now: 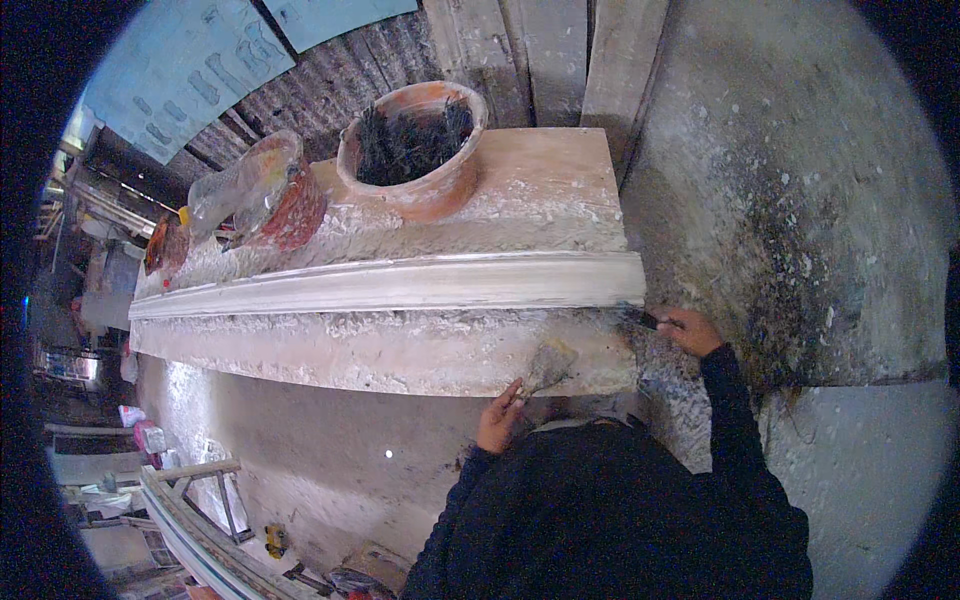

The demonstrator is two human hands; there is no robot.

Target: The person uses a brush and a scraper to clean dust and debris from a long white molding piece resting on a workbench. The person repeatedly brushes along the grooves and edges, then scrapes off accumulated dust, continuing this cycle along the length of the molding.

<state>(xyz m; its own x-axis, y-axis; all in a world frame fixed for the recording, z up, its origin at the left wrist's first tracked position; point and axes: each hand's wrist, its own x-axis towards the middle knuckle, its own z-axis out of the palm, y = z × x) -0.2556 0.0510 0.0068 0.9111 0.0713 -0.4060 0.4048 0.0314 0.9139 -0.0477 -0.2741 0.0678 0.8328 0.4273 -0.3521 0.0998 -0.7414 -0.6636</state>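
A long white plaster moulding [400, 286] with lengthwise ridges lies across a plaster-splattered bench [470, 345]. My left hand [497, 422] is closed round the handle of a putty knife [550, 366], whose wide, fan-shaped blade is coated in pale plaster and sits over the bench's near edge. By the moulding's right end, my right hand [690, 331] grips a small dark tool [641, 318]. Its tip is close to the moulding's lower right corner; whether it touches, I cannot tell, and its exact kind is unclear.
Behind the moulding stand an orange bucket [425, 195] of dark bristly material, a plaster-smeared red container [290, 205] and a clear plastic vessel [222, 200]. A stained wall [830, 200] rises on the right. Below left are a wooden frame [190, 525] and a small yellow object [275, 540].
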